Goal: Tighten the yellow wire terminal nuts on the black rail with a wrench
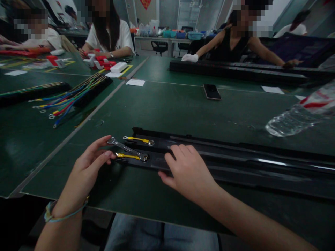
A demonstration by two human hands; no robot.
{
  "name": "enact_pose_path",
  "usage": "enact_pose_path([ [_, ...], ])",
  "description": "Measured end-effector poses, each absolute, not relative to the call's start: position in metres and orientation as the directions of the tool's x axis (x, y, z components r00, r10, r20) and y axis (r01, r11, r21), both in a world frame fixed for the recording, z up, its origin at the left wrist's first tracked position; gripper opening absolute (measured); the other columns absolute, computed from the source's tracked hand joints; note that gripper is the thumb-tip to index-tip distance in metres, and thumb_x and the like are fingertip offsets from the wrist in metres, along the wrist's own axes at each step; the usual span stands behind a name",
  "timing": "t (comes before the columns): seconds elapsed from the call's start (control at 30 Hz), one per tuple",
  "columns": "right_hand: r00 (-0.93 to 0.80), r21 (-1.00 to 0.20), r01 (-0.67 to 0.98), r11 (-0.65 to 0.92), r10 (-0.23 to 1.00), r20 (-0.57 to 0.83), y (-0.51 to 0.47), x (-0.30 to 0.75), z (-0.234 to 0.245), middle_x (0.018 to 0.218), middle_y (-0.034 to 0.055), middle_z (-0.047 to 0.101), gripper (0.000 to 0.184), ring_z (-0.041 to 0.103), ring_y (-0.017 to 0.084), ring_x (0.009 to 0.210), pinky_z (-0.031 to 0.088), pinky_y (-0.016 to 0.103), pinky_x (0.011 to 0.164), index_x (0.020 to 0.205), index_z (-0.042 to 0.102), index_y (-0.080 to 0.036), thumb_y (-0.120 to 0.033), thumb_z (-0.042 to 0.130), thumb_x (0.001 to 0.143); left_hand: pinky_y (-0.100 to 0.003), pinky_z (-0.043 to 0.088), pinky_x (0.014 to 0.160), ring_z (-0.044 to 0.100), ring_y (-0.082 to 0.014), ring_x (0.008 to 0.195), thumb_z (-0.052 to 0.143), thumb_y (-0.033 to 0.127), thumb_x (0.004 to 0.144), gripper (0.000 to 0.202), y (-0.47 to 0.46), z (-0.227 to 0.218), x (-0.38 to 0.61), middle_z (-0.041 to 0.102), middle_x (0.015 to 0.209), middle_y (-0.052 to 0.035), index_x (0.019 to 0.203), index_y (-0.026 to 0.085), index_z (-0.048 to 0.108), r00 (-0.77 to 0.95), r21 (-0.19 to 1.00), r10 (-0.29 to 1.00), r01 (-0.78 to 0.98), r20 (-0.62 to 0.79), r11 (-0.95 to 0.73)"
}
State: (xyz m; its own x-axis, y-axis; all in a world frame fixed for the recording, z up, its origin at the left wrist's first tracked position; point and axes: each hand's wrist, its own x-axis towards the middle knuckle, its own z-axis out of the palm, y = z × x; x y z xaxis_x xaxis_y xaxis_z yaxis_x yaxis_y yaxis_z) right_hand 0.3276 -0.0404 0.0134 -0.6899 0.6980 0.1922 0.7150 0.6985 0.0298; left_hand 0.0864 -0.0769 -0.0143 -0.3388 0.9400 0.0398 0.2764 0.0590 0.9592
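While the left hand [87,164] pinched the free end of a small combination wrench [127,149] between thumb and fingertips, the wrench's far end sat on a fastener [143,158] at the near-left end of the long black rail [235,164]. That fastener pinned a yellow-sleeved lug lead [128,156]. A second yellow lead [136,139] lay just behind, on its own stud.

Right hand [188,170]: flat on the rail, fingers extended, gripping nothing. Hands well apart.

Judgement: the fastener was being worked with the wrench. A turn calls for the rail pressed down and the wrench head kept seated.

The rail lay along the near edge of the green table [170,111]. Farther off were a phone [211,92], a water bottle [295,118] and coloured wire leads [68,99].
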Motion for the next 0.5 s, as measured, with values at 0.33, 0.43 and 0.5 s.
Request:
enact_pose_path([
  [0.33, -0.689, 0.017, 0.715, 0.699, 0.7, 0.188, -0.0401, 0.3275, 0.0134, 0.086, 0.01, 0.054, 0.027, 0.045, 0.022, 0.08, 0.031, 0.034, 0.069, 0.082, 0.057, -0.014, -0.038, 0.046, 0.075, -0.018, 0.031, 0.044, 0.043, -0.01, 0.051, 0.056, 0.02, 0.067, 0.01, -0.0824, -0.0161, 0.0856, 0.049, 0.057, 0.0023, 0.076, 0.018, 0.058, -0.487, 0.993, 0.872, 0.115, 0.057, -0.001],
  [0.43, -0.687, 0.022, 0.718, 0.696, 0.702, 0.189, -0.0402, 0.3277, 0.013, 0.086, 0.0099, 0.054, 0.027, 0.045, 0.022, 0.081, 0.03, 0.034, 0.069, 0.082, 0.056, -0.014, -0.038, 0.046, 0.075, -0.018, 0.028, 0.041, 0.041, -0.0092, 0.049, 0.055, 0.021, 0.066, 0.008, -0.0829, -0.0162, 0.0844, 0.048, 0.055, 0.0023, 0.072, 0.017, 0.059, -0.485, 0.993, 0.874, 0.117, 0.028, 0.033],
  [0.5, -0.688, 0.026, 0.717, 0.697, 0.701, 0.19, -0.04, 0.3277, 0.0127, 0.086, 0.0096, 0.054, 0.027, 0.045, 0.022, 0.08, 0.03, 0.034, 0.069, 0.082, 0.056, -0.015, -0.038, 0.046, 0.075, -0.017, 0.028, 0.041, 0.041, -0.0095, 0.05, 0.055, 0.021, 0.065, 0.009, -0.0825, -0.0172, 0.0834, 0.047, 0.057, 0.0018, 0.072, 0.017, 0.06, -0.486, 0.991, 0.874, 0.117, 0.002, 0.063],
])
